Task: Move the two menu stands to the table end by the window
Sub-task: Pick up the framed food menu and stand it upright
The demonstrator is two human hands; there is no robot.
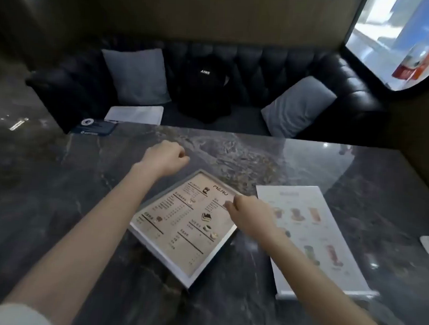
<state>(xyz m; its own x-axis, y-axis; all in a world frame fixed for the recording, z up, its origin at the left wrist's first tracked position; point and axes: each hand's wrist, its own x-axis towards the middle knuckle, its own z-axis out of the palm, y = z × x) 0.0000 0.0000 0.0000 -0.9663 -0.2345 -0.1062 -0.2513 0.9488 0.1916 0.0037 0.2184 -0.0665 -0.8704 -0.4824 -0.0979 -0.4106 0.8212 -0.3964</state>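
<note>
Two menu stands lie flat on the dark marble table (307,161). The framed beige menu (183,225), headed MENU, sits in the middle, turned at an angle. To its right lies a white menu (328,231) with drink pictures. My right hand (249,214) rests over the framed menu's right top corner, fingers curled at its edge; whether it grips the frame is unclear. My left hand (165,157) hovers above the table beyond the framed menu's left top corner, fingers closed, holding nothing.
A black tufted sofa (274,66) stands behind the table with two grey cushions (138,78) and a black bag (204,88). The window (398,42) is at the upper right. A white sheet (134,113) and a dark card (94,127) lie at the far left.
</note>
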